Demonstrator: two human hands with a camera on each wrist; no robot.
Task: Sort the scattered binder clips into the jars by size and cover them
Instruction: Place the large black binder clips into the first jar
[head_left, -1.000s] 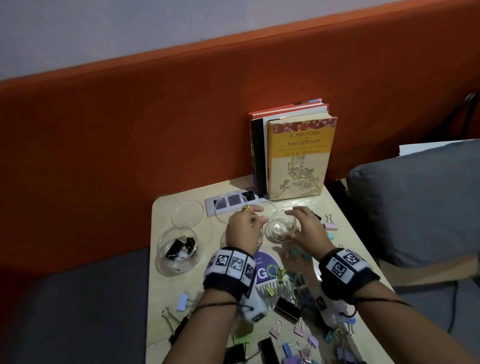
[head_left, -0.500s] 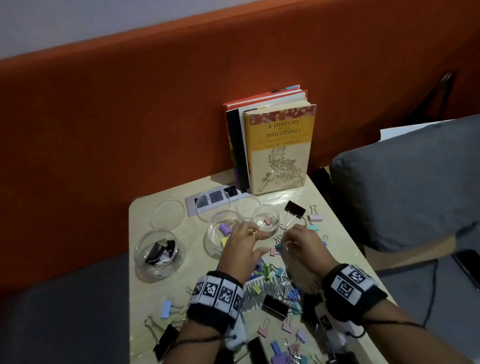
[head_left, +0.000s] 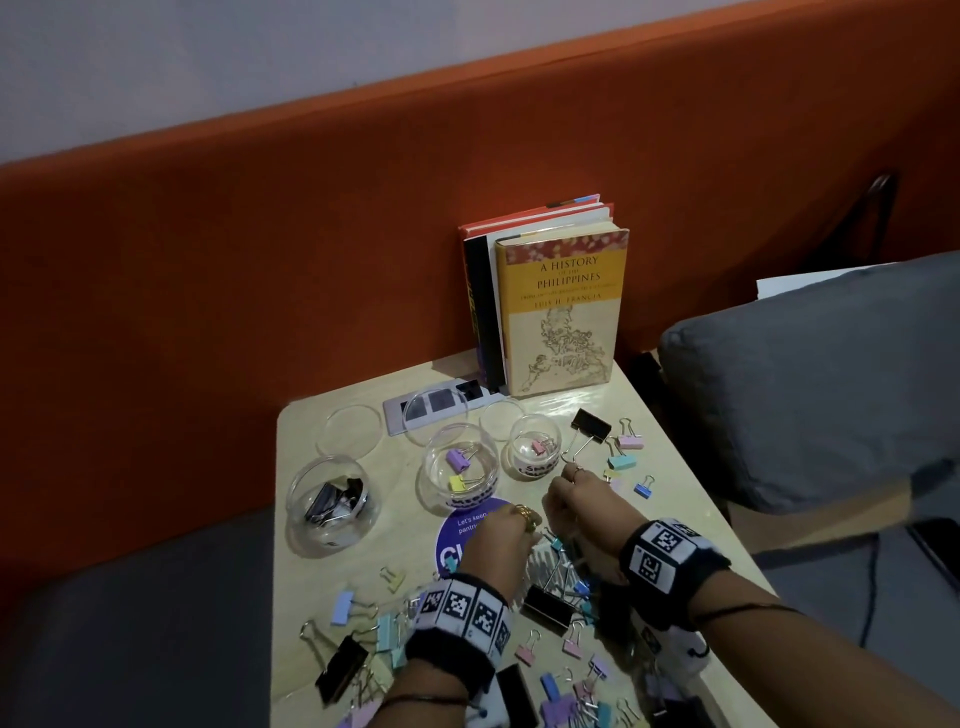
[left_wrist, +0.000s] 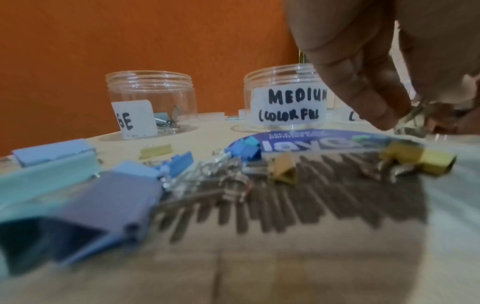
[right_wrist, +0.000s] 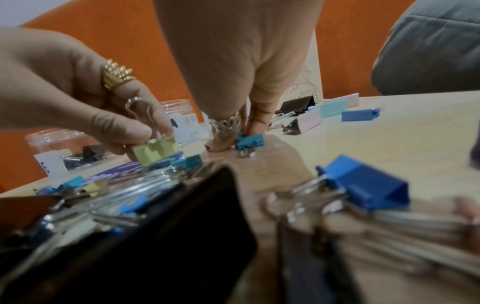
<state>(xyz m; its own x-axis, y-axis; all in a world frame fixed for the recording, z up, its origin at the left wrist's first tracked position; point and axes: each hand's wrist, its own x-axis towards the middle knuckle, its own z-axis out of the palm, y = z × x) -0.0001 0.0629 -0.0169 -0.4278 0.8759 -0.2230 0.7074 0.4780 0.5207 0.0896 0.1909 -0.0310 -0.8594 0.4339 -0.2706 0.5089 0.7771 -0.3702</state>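
Three open clear jars stand in a row: the large jar (head_left: 332, 499) with black clips, the medium jar (head_left: 460, 470) with a purple and a yellow clip, and the small jar (head_left: 535, 447) with a pink one. Binder clips of mixed sizes and colours lie scattered over the near table (head_left: 670, 499). My left hand (right_wrist: 145, 139) pinches a small yellow clip (right_wrist: 155, 151) just above the pile. Beside it, my right hand (right_wrist: 239, 139) pinches a small teal clip (right_wrist: 249, 140) that rests on the table. In the left wrist view the medium jar (left_wrist: 285, 98) reads "MEDIUM COLORFUL".
Three clear lids (head_left: 348, 431) lie behind the jars near a grey plate (head_left: 441, 405). Upright books (head_left: 561, 306) stand at the table's back. A large black clip (head_left: 589, 426) lies right of the small jar. A grey cushion (head_left: 821, 374) borders the right edge.
Both hands drew back from the jars to the pile of clips. The left hand has picked up a yellow clip and the right hand has closed on a teal one.
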